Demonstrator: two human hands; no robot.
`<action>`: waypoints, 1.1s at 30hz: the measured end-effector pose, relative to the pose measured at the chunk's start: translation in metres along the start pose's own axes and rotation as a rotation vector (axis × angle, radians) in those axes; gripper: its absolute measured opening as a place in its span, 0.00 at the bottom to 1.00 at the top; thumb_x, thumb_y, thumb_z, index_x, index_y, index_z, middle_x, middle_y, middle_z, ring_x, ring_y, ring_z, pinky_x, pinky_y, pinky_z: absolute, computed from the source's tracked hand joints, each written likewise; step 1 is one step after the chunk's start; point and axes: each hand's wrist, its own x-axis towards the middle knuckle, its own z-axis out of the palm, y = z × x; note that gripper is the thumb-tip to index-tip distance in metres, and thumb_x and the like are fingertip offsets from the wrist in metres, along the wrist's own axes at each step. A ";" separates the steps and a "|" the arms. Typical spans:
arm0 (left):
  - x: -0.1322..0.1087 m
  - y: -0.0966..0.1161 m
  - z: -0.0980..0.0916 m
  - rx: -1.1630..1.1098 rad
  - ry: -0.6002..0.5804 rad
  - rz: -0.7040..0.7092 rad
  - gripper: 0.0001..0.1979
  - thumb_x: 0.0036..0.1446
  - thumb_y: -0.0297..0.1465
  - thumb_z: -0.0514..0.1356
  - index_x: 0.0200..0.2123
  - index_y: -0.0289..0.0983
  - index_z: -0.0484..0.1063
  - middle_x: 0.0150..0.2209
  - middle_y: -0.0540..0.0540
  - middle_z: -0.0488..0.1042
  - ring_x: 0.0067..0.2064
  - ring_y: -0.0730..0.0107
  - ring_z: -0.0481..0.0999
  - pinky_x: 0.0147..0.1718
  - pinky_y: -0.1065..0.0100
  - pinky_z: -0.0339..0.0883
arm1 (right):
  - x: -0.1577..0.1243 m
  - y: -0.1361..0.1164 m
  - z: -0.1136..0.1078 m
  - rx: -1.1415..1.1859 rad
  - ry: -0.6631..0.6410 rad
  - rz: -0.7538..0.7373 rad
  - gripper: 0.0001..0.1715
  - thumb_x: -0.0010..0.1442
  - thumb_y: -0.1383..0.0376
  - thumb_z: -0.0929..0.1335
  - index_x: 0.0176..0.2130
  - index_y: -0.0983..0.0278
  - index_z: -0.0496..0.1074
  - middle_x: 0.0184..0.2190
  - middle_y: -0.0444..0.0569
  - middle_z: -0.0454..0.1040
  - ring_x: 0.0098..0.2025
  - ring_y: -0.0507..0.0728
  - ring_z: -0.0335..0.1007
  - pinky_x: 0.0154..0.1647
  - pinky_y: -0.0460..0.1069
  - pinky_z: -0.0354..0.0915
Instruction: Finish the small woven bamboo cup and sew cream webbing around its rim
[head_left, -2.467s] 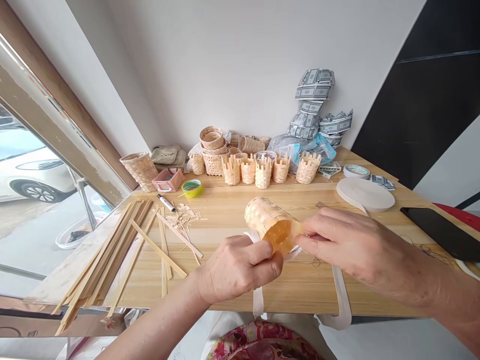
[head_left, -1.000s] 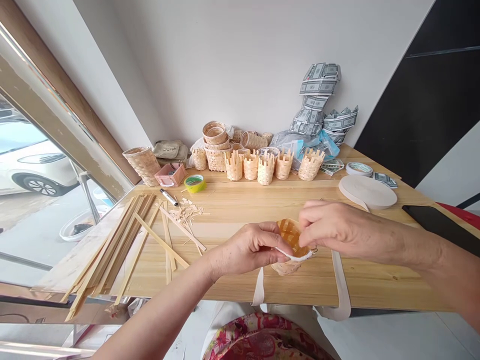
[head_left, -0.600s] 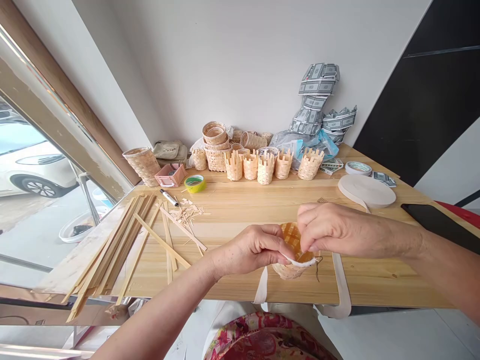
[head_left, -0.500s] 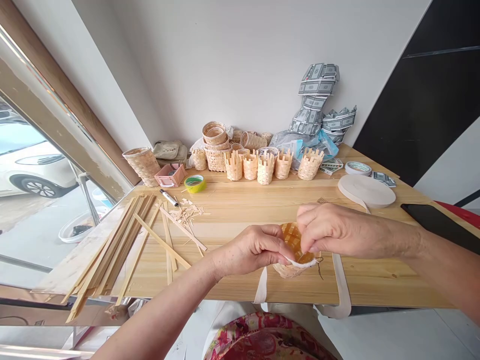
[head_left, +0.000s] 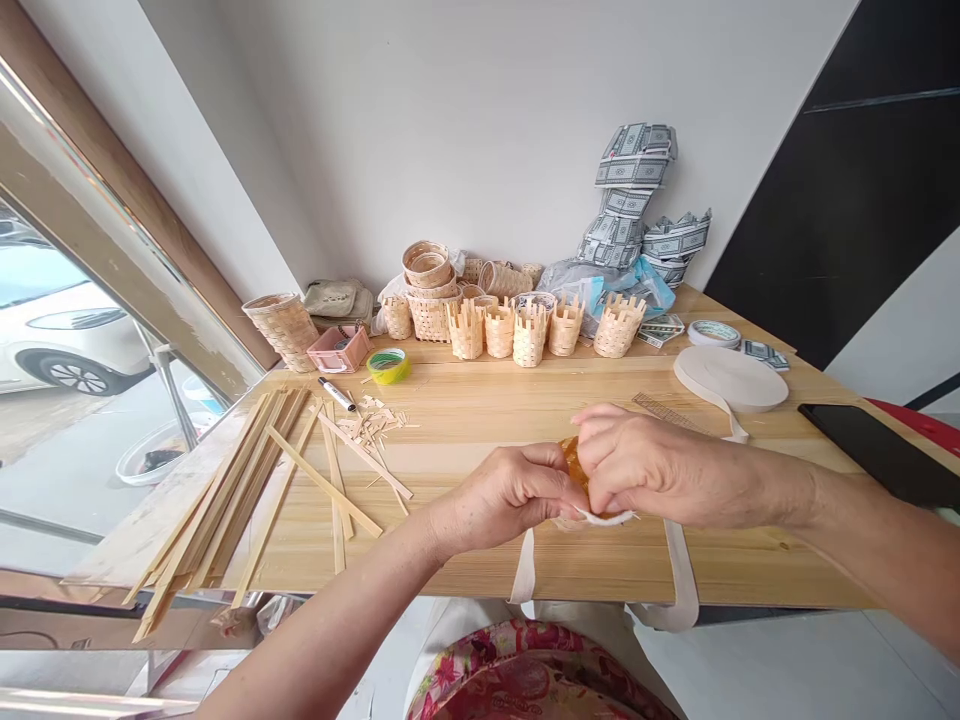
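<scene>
Both my hands meet over the front of the wooden table. My left hand [head_left: 510, 500] grips a small woven bamboo basket [head_left: 571, 523] from the left side. My right hand [head_left: 649, 468] closes over it from above and hides most of it. An amber translucent lining [head_left: 573, 464] shows between my hands, and a white cotton tape [head_left: 609, 517] runs along the basket's rim under my fingers. The tape's ends hang down past the table edge as a white strap [head_left: 524, 568].
Bamboo strips [head_left: 225, 500] and offcuts [head_left: 367, 425] lie left of my hands. Several woven baskets [head_left: 510, 330] stand along the back, near a marker [head_left: 337, 394] and green tape roll [head_left: 388, 366]. A white webbing roll [head_left: 731, 380] and black phone [head_left: 862, 440] lie right.
My right hand has slid left and down over the basket, covering its opening. The basket now sits higher between my hands, and less of its weave shows.
</scene>
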 end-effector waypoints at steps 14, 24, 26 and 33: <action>0.001 -0.005 -0.001 -0.085 0.077 -0.128 0.09 0.54 0.31 0.56 0.33 0.35 0.76 0.29 0.46 0.68 0.32 0.71 0.68 0.32 0.73 0.62 | 0.010 0.011 -0.007 -0.043 -0.019 0.002 0.15 0.57 0.73 0.63 0.22 0.64 0.69 0.21 0.39 0.70 0.29 0.49 0.62 0.40 0.48 0.54; -0.002 -0.013 -0.007 -0.173 0.362 -0.305 0.12 0.50 0.37 0.60 0.28 0.34 0.76 0.25 0.48 0.66 0.28 0.73 0.65 0.28 0.73 0.57 | 0.008 0.004 0.012 -0.469 0.348 0.039 0.14 0.61 0.70 0.59 0.27 0.65 0.69 0.26 0.45 0.66 0.29 0.51 0.57 0.30 0.47 0.54; -0.002 -0.013 -0.007 -0.179 0.384 -0.317 0.13 0.49 0.39 0.60 0.28 0.34 0.76 0.25 0.48 0.66 0.29 0.72 0.65 0.29 0.72 0.57 | 0.010 0.002 0.024 -0.545 0.353 0.032 0.15 0.61 0.72 0.58 0.27 0.65 0.68 0.24 0.44 0.63 0.28 0.51 0.55 0.29 0.47 0.52; -0.003 -0.018 -0.002 -0.173 0.426 -0.344 0.13 0.48 0.39 0.61 0.24 0.34 0.75 0.24 0.49 0.64 0.28 0.72 0.64 0.30 0.72 0.57 | 0.019 -0.011 0.039 -0.648 0.347 -0.144 0.13 0.56 0.76 0.60 0.24 0.65 0.65 0.24 0.44 0.63 0.29 0.52 0.54 0.29 0.49 0.52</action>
